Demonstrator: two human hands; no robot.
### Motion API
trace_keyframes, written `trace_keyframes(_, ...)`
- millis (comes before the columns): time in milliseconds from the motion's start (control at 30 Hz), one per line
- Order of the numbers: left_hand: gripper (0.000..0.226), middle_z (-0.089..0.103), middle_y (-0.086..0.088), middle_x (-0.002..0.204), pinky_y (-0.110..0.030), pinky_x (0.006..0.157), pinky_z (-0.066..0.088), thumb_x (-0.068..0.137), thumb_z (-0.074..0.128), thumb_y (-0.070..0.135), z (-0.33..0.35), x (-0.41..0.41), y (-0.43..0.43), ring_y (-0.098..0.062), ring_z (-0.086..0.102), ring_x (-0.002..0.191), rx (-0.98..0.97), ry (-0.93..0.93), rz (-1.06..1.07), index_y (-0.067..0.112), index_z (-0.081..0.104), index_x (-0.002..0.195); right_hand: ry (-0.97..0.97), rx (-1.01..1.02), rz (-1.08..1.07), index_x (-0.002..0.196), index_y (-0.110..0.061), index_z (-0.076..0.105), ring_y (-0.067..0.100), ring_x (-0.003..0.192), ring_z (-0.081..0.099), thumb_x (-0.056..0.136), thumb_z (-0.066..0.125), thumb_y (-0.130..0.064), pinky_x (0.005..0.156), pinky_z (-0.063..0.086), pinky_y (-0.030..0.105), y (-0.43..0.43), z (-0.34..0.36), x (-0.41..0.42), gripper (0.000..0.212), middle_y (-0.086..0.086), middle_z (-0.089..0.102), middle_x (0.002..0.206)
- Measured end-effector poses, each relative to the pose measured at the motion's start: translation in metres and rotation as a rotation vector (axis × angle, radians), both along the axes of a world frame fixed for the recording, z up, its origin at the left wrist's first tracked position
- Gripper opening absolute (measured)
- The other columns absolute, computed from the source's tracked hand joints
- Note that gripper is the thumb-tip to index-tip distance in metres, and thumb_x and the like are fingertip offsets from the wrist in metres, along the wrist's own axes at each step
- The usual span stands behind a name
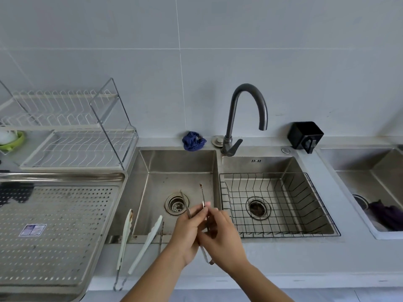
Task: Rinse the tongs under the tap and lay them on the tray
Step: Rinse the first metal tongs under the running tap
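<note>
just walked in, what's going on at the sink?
A person holds thin metal tongs over the left basin, with the left hand and right hand both gripping them, tips pointing away. No water shows at the tap. A white-tipped pair lies on the counter edge beside the perforated tray, which holds no tongs yet.

Soft, even light fills the room, bright but a bit grey. Shadows are weak. The shiny tray [58, 225] has white glare along its far rim and a dark patch at its far left corner. The left hand [189, 233], the right hand [223, 236] and the thin tongs [202, 194] they hold look a little blurry. Straight lines bend near the edges of the view.
</note>
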State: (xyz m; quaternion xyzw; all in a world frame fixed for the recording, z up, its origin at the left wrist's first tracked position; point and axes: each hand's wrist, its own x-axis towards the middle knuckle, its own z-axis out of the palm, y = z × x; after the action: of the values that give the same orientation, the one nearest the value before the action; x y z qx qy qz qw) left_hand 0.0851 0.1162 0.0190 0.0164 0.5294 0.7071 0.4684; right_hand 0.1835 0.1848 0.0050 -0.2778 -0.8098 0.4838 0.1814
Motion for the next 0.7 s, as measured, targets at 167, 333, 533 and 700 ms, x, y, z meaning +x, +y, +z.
trace_keyframes(167, 0.03, 0.074, -0.02, 0.115, -0.051, 0.086, 0.059, 0.086, 0.071, 0.017, 0.001, -0.001, 0.008, -0.038, 0.07, 0.11, 0.056, -0.032, -0.052, 0.009, 0.074, 0.115, 0.094, -0.072, 0.022, 0.106, -0.052, 0.067, 0.008, 0.089, 0.069, 0.09, 0.068, -0.019, 0.073, 0.056, 0.02, 0.036, 0.011, 0.02, 0.036, -0.018, 0.069, 0.098)
trace_keyframes(333, 0.034, 0.073, -0.022, 0.118, -0.044, 0.076, 0.061, 0.089, 0.065, 0.014, 0.0, -0.01, 0.022, -0.039, 0.071, 0.108, 0.035, -0.001, -0.055, 0.004, 0.068, 0.121, -0.005, -0.093, -0.126, 0.1, -0.024, 0.072, 0.014, 0.077, 0.071, 0.093, 0.07, -0.02, 0.076, 0.061, 0.043, 0.094, 0.011, 0.005, 0.008, -0.004, 0.074, 0.084)
trace_keyframes(533, 0.028, 0.078, -0.015, 0.099, -0.037, 0.069, 0.059, 0.086, 0.07, 0.015, -0.008, -0.035, 0.045, -0.027, 0.075, 0.085, -0.052, 0.097, -0.011, 0.011, 0.074, 0.113, -0.13, -0.146, -0.209, 0.102, -0.017, 0.071, 0.021, 0.078, 0.073, 0.095, 0.067, -0.02, 0.077, 0.063, 0.045, 0.169, 0.008, -0.043, 0.008, 0.002, 0.073, 0.086)
trace_keyframes(700, 0.02, 0.079, -0.01, 0.092, -0.038, 0.072, 0.057, 0.094, 0.066, 0.01, -0.02, -0.067, 0.069, -0.02, 0.074, 0.075, -0.143, 0.172, -0.013, 0.014, 0.074, 0.112, -0.076, -0.354, -0.422, 0.112, -0.007, 0.066, 0.02, 0.066, 0.067, 0.096, 0.064, -0.013, 0.073, 0.065, 0.042, 0.232, 0.005, -0.085, 0.017, 0.009, 0.071, 0.082)
